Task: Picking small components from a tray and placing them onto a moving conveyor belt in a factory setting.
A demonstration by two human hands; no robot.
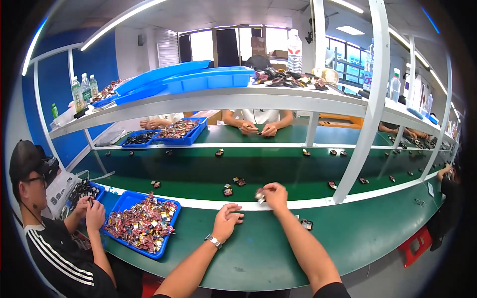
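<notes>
My right hand [276,196] pinches a small dark-red and white part [260,195] over the white rail along the near edge of the green conveyor belt [198,188]. Its exact kind is too small to make out. My left hand [227,221], with a metal watch at the wrist, hovers at the near green tabletop [208,263]; its fingers are loosely apart and nothing shows in them. Two similar small parts [227,190] lie on the belt beyond the hands. Beside my right forearm, another black and white part [306,224] rests on the table.
At left stands a blue tray [171,226] heaped with small red and white parts. A co-worker [59,233] sits left of it, hands raised. A white post [365,107] rises at right, carrying a shelf [223,97] with blue trays and bottles. Other people work beyond the belt.
</notes>
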